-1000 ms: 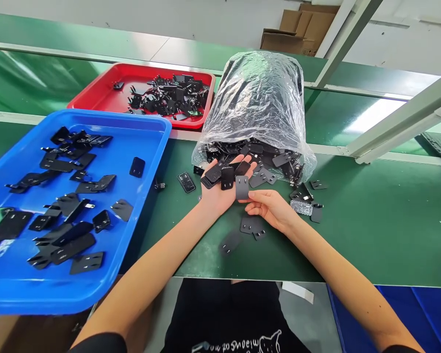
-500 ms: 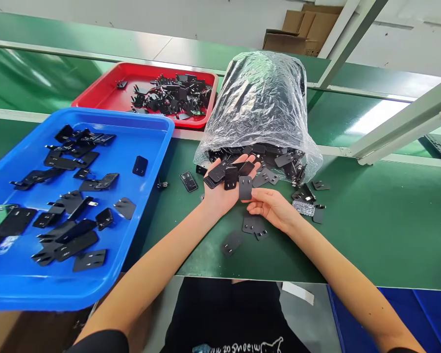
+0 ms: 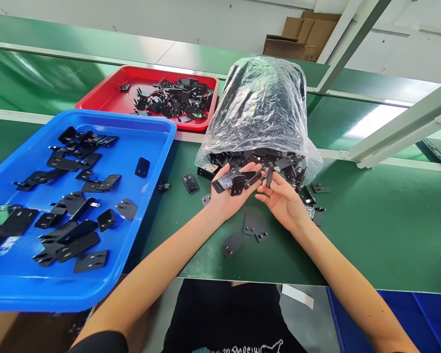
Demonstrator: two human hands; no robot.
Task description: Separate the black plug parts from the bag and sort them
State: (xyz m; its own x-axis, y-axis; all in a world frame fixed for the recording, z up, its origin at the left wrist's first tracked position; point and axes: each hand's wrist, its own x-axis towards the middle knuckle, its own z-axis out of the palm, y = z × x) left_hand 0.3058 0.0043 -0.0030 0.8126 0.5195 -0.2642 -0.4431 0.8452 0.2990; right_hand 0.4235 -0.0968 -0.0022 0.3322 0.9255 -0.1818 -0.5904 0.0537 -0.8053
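Observation:
My left hand [image 3: 224,202] is palm up with its fingers stretched under several black plastic plug plates [image 3: 238,184], which lie in a small pile across the palm and fingers. Just right of them, my right hand [image 3: 284,200] pinches one black plug plate [image 3: 269,175] between thumb and fingers, turned edge-on with metal prongs pointing right. Behind both hands, a clear plastic bag [image 3: 264,113] lies with its mouth toward me, full of similar black pieces. Loose plug plates [image 3: 253,224] rest on the green table [image 3: 371,220] below my hands.
On the left is a blue tray [image 3: 147,206] with scattered black plug parts. Behind it stands a red tray [image 3: 103,93] heaped with more. More loose pieces [image 3: 320,188] lie right of the bag. A metal frame post [image 3: 407,127] slants at the right; cardboard boxes [image 3: 301,37] stand behind.
My right hand has moved right and slightly up, and the plate in it has turned from face-on to edge-on. My left hand has shifted slightly right with its pile.

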